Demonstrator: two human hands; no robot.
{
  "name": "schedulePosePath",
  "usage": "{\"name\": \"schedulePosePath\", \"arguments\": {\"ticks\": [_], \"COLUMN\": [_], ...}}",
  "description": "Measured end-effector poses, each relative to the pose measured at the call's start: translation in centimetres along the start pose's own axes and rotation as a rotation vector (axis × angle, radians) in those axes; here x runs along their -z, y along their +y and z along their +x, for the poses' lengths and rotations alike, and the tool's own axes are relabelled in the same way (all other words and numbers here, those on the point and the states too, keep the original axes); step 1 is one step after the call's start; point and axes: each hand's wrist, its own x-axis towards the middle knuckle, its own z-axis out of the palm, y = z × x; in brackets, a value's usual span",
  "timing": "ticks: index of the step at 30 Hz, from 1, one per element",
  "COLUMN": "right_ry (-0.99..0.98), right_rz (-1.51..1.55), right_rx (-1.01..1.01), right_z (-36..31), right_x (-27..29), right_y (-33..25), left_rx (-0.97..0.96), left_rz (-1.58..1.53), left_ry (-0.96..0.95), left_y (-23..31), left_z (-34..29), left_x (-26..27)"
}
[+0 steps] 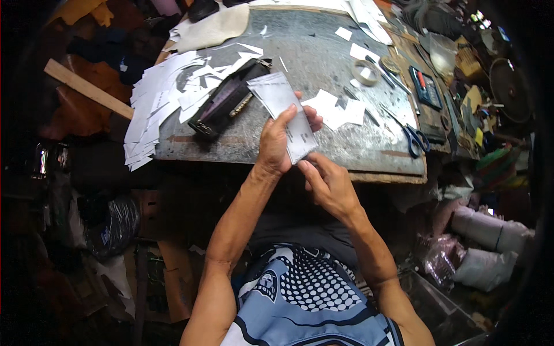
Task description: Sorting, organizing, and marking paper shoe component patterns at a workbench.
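A stack of white paper pieces (281, 104), long and narrow with some print on it, is held above the front part of the worktable. My left hand (278, 138) grips the stack, thumb on top and fingers wrapped round its far side. At the near end of the stack, my right hand (329, 181) pinches the corner between thumb and fingers. Just left of the stack lies a dark pouch (222, 101) with its zipper open and a purple lining showing. Cut paper pieces (333, 111) rest on the table behind my hands.
The grey worktable (231, 147) bears a pile of white paper sheets (153, 109) at left. To the right are blue-handled scissors (414, 140), a tape roll (366, 73) and a dark calculator (425, 87). A wooden strip (86, 89) juts in from the left; wrapped bundles (487, 248) sit lower right.
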Motion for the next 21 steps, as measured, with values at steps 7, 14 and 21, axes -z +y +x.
{"name": "schedulePosePath", "arguments": {"ticks": [7,14,21], "right_ry": [0.102,0.011,0.285], "right_rz": [0.1,0.398,-0.331], "right_rx": [-0.055,-0.097,0.319], "right_z": [0.8,2.1,4.6], "right_x": [1.3,0.6,3.7], "right_y": [0.5,1.5,2.2], "left_rx": [0.064,0.068,0.063], "left_rz": [-0.016,-0.045,0.135], "left_ry": [-0.022,-0.029,0.104], "left_y": [-0.1,0.8,3.8], "left_z": [-0.2,-1.3,-3.2], "left_x": [-0.3,-0.6,2.3]}}
